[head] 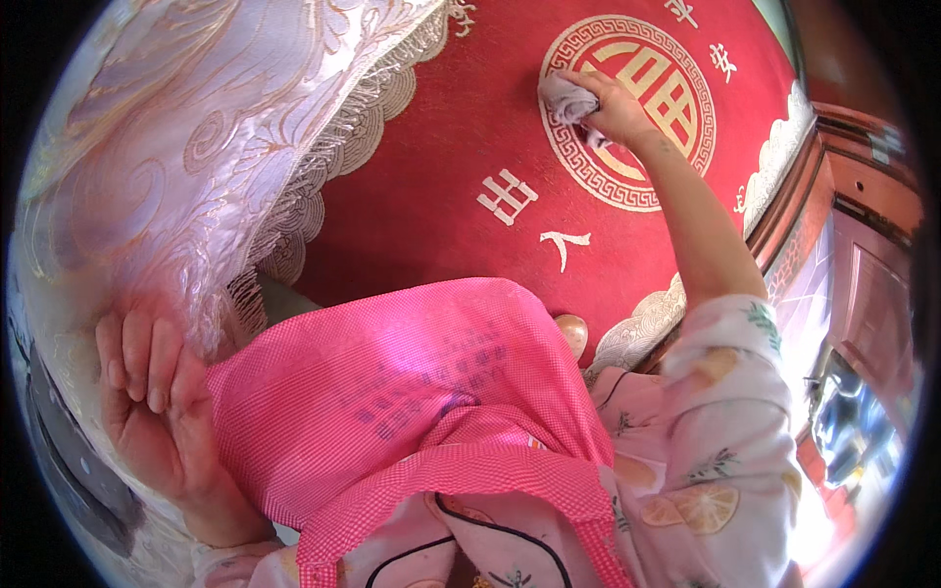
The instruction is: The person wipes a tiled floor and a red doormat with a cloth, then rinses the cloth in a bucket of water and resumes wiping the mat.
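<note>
In my right hand (617,106) is a bunched pale grey-purple cloth (567,99). That hand reaches far out, and the cloth lies against the left edge of the gold round emblem on a red mat (441,132). My left hand (151,389) is at the left with its fingers curled toward the palm, and nothing shows in it. It is beside a shiny pale lilac fabric cover (184,132) with gold patterns and a fringed border; whether it touches the fabric is unclear. A pink checked apron (353,353) bearing print spreads across the front of my body.
The mat carries gold characters and a scalloped, wave-patterned border (643,320). A reddish-brown wooden door frame (790,180) runs along the right, with a panelled door (871,287) beyond it. A rounded brown shoe tip (572,334) shows past the apron's edge.
</note>
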The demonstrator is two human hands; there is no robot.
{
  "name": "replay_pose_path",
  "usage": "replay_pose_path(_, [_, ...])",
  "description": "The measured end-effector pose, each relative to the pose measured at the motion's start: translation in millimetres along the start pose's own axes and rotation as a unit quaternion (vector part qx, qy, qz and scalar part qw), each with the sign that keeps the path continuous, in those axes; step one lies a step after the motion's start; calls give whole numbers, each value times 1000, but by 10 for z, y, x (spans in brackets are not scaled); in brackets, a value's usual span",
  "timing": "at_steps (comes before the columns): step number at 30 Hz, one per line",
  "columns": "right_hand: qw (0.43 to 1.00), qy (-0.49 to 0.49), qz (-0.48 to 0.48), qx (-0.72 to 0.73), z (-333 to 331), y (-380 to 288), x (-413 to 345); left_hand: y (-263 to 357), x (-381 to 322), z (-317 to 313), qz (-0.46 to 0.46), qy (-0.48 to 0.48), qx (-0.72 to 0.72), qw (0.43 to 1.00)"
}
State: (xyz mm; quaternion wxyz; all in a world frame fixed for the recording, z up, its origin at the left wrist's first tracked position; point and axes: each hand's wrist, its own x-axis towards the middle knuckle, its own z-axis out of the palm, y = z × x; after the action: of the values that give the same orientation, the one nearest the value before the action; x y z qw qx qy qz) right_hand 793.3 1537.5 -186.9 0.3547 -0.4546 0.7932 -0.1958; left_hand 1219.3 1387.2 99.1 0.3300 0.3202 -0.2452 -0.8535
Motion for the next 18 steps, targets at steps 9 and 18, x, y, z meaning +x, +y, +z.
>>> replay_pose_path(9, [981,29,-65,-181,1084,-12,-1375,-33,142,85,5,-31,-28,999])
replay_pose_path(18, [849,316,250,342,906,1018,-1716,-128,129,113,-41,-37,10,998])
